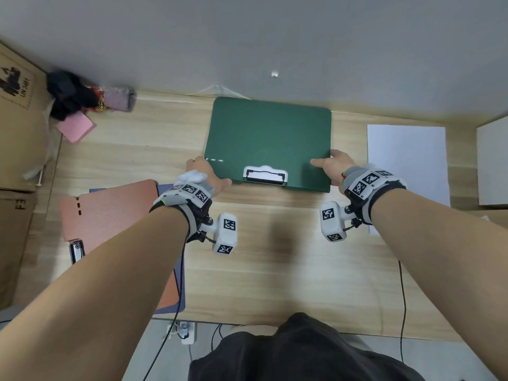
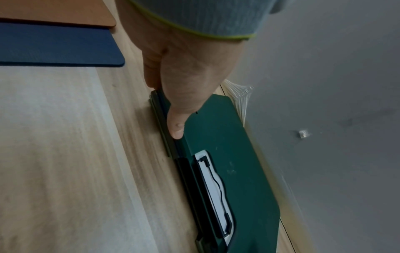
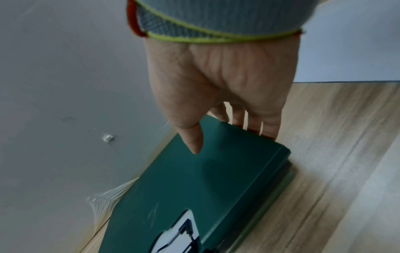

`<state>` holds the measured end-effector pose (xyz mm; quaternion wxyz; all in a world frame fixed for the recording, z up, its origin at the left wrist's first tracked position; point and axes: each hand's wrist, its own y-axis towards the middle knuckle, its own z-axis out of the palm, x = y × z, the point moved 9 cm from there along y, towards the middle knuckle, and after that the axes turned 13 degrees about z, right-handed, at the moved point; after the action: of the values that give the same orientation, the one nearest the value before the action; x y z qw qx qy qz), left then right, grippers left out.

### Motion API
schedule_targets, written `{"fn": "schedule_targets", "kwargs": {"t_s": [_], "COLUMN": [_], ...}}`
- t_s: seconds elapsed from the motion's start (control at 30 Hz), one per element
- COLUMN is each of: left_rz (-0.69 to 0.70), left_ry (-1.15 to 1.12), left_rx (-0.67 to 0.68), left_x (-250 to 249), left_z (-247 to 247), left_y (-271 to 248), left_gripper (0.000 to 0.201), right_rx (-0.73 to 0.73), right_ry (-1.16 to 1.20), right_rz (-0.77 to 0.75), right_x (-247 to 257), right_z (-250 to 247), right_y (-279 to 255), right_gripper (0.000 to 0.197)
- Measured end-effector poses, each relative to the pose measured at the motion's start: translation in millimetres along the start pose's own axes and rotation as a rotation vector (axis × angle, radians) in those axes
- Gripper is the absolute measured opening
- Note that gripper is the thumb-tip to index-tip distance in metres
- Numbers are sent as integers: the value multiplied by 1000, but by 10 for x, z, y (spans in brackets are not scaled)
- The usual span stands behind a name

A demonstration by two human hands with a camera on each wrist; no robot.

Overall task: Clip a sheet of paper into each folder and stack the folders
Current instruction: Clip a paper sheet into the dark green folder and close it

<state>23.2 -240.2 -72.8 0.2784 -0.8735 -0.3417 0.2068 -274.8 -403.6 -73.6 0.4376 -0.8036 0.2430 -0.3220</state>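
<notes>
A closed green folder (image 1: 268,138) lies flat at the middle of the wooden table, its white clip (image 1: 265,176) showing through a cutout at the near edge. My left hand (image 1: 204,174) grips the near-left corner, thumb (image 2: 176,125) lying on the cover (image 2: 216,137). On the near-right corner my right hand (image 1: 334,165) holds the folder (image 3: 184,179), thumb (image 3: 192,137) on top and fingers curled round the side edge. An orange folder (image 1: 110,213) rests on a blue folder (image 2: 54,44) at the left. A white sheet of paper (image 1: 406,160) lies at the right.
Cardboard boxes (image 1: 16,119) stand along the left side, with a pink note pad (image 1: 77,129) and dark clutter (image 1: 68,92) near them. A white box (image 1: 492,160) sits at the far right. The grey wall (image 1: 247,37) runs just behind the folder. A black cable (image 1: 402,298) crosses the table's front right.
</notes>
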Motion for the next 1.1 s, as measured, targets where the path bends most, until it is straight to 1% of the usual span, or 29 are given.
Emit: {"fn": "schedule_targets", "kwargs": {"t_s": [0.07,0.17,0.27,0.4,0.53,0.63,0.7,0.73,0.83,0.9,0.97,1.03,1.1], "left_rz": [5,3,-4,-9,-28,-41,-62,-74,-41,44,168,298,392], "left_ry": [6,6,-17,-107,-126,-164,-174,-174,-95,-118,-190,-263,-328], "left_rx": [3,36,35,61,70,84,63,28,-146,-251,-295,-287,-208], "left_x": [4,4,21,91,88,103,65,-4,-373,-690,-1017,-1345,-1655], "left_z": [-3,-9,-8,105,99,156,144,90,-122,-225,-227,-174,9], "left_y": [26,49,75,167,173,203,177,123,-24,-91,-93,-137,-233], "left_gripper": [82,80,80,98,95,106,107,108,110,101,83,62,43], "right_rx": [2,0,-12,-26,-35,-23,8,18,0,-51,-105,-161,-219], "right_ry": [-2,-16,-21,-36,-25,-14,-6,-8,-22,-47,-47,-54,-84], "right_rz": [-7,0,-11,-25,-32,-26,-10,-1,9,3,5,23,62], "right_x": [21,15,26,60,68,59,35,13,-69,-156,-300,-480,-703], "right_z": [12,6,4,31,39,43,46,32,-117,-331,-619,-908,-1174], "right_y": [15,57,80,110,141,148,145,140,103,88,93,115,146], "right_gripper": [56,62,64,57,54,56,57,60,79,80,76,73,71]}}
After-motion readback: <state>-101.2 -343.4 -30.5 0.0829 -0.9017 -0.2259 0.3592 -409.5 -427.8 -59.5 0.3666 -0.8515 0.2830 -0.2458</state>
